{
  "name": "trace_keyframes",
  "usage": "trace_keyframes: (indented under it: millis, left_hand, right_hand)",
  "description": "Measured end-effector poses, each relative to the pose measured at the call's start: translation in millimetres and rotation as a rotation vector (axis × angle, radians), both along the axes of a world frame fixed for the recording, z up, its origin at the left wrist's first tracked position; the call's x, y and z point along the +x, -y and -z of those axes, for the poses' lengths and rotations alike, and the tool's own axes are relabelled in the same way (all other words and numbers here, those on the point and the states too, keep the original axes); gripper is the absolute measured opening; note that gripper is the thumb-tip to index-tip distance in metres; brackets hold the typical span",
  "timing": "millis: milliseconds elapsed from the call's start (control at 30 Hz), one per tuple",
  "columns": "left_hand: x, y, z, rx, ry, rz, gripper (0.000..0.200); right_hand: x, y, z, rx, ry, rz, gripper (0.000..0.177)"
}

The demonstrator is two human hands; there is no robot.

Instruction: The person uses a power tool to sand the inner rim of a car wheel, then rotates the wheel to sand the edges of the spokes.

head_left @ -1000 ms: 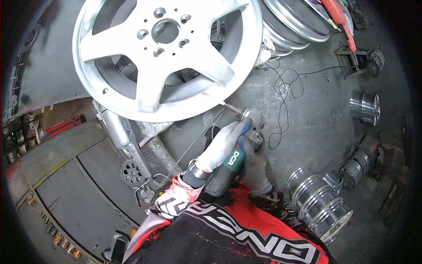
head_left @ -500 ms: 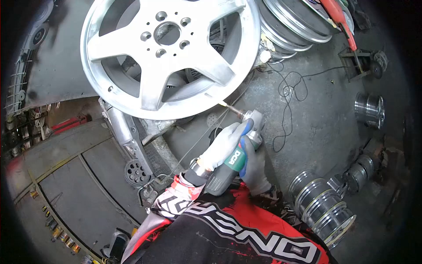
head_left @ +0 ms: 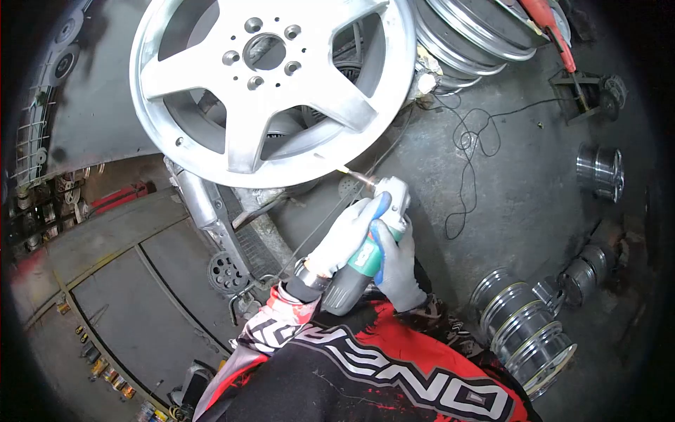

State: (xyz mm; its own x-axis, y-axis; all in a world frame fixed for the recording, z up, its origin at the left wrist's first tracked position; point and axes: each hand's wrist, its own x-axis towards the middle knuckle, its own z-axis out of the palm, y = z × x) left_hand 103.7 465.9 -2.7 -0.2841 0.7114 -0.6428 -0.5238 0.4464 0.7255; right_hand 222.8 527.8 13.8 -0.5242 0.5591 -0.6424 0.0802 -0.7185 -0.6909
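A large five-spoke alloy wheel (head_left: 242, 105) lies face up at the top of the head view, bare silver on its face. My left hand (head_left: 351, 235), in a white and blue work glove, wraps round the neck of a green and black angle grinder (head_left: 344, 288). My right hand (head_left: 401, 264), gloved likewise, closes on the grinder's other side near its metal head. From that head a thin shaft (head_left: 364, 179) points up and left, its bright tip right at the wheel's lower right lip. The grinder's tail end is close to my shirt.
More rims (head_left: 467, 42) are stacked at upper right, beside a red tool (head_left: 545, 21). A black cable (head_left: 467, 176) loops over the floor. Polished rims (head_left: 524, 330) stand at lower right. A metal bracket (head_left: 200, 200) and a round perforated part (head_left: 227, 272) sit left of my hands.
Both hands and the grinder have shifted left and slightly up, moving the tip along the wheel's lip. The surroundings have drifted a little in view.
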Motion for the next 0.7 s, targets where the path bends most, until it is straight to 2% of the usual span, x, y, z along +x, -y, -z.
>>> trace_keyframes:
  millis: [67, 100, 167, 200, 267, 333, 367, 400, 467, 533, 567, 600, 667, 700]
  left_hand:
    - [0.8, 2.0, 5.8, 0.012, 0.006, -0.04, 0.054]
    - [0.8, 0.8, 8.3, 0.015, 0.008, -0.038, 0.054]
    - [-5.0, -11.2, 5.0, 0.028, -0.046, 0.09, 0.049]
    - [-5.9, -17.2, 7.9, 0.034, -0.044, 0.091, 0.049]
    - [-5.2, -30.4, 10.1, 0.13, -0.193, 0.194, 0.042]
    - [-5.3, -39.8, 11.2, 0.114, -0.207, 0.235, 0.039]
    - [-5.7, -41.2, 13.7, 0.197, -0.311, 0.262, 0.041]
    - [-6.1, -40.9, 15.9, 0.278, -0.417, 0.287, 0.042]
    - [-4.0, -31.6, 17.7, 0.253, -0.427, 0.267, 0.044]
    - [-2.6, -18.0, 14.2, 0.218, -0.442, 0.247, 0.047]
    - [-2.1, -12.4, 11.1, 0.096, -0.279, 0.182, 0.05]
    - [-1.7, -7.3, 7.8, -0.02, -0.117, 0.114, 0.052]
    - [-0.4, 1.6, 0.6, -0.017, -0.156, 0.086, 0.055]
    - [0.7, 3.7, -3.9, -0.034, -0.2, 0.075, 0.055]
  right_hand:
    - [-3.1, 3.5, 0.9, -0.046, -0.006, 0.046, 0.048]
    - [-2.2, 1.4, -3.0, 0.007, 0.012, 0.034, 0.046]
    - [0.4, -6.5, -3.2, 0.043, 0.016, 0.032, 0.046]
    - [2.3, -12.9, -2.2, 0.075, 0.017, 0.026, 0.045]
    - [10.8, -18.6, 12.1, 0.121, 0.018, 0.009, 0.044]
    - [12.6, -20.5, 14.9, 0.204, -0.034, 0.071, 0.045]
    - [7.2, -25.1, 4.9, 0.004, -0.043, 0.184, 0.044]
    - [8.5, -23.6, 7.0, 0.004, -0.044, 0.177, 0.044]
    - [15.9, -15.3, 17.2, 0.186, 0.015, 0.089, 0.047]
    - [21.2, -4.2, 27.3, 0.263, 0.013, -0.009, 0.045]
    - [23.2, 0.0, 30.3, 0.35, 0.016, -0.096, 0.044]
    - [25.0, 2.6, 32.6, 0.35, 0.004, -0.101, 0.044]
    - [26.3, 5.0, 31.0, 0.292, -0.031, -0.183, 0.041]
    - [32.5, 0.8, 28.6, 0.566, 0.015, -0.356, 0.035]
